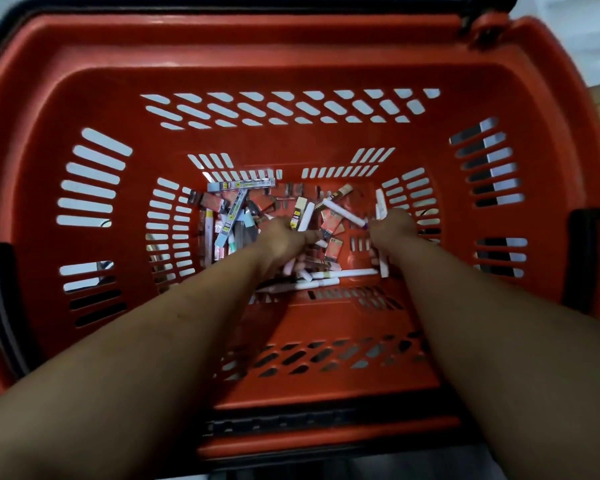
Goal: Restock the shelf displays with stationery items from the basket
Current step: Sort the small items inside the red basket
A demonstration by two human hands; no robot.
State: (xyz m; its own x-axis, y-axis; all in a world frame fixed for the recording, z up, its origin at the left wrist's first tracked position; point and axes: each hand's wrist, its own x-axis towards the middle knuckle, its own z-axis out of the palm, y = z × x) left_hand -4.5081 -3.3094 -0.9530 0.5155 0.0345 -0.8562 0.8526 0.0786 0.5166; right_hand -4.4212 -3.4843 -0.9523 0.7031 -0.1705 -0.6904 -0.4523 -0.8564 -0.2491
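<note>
Pale floor shows only at the upper corners of the frame and through the slots. A red slotted plastic shopping basket fills the rest.

Stock lies jumbled on the basket bottom at frame centre: white marker pens, small orange card boxes, and long grey packs with yellow labels.

Both arms reach down in. The left hand, just left of centre, has its fingers curled into the pile. Pen ends show below it, but I cannot tell if it holds them. The right hand, right of centre, is wrapped round a few white marker pens, whose ends stick out above and below the fist.

The step, as I judge it, is gathering one kind of item. I would keep the pens parallel, take one kind per handful, and lift straight up so no boxes get dragged along.

Both sets of fingertips are buried. The labels are too blurred to read. No shelf is in view. The black side handle is smeared.
</note>
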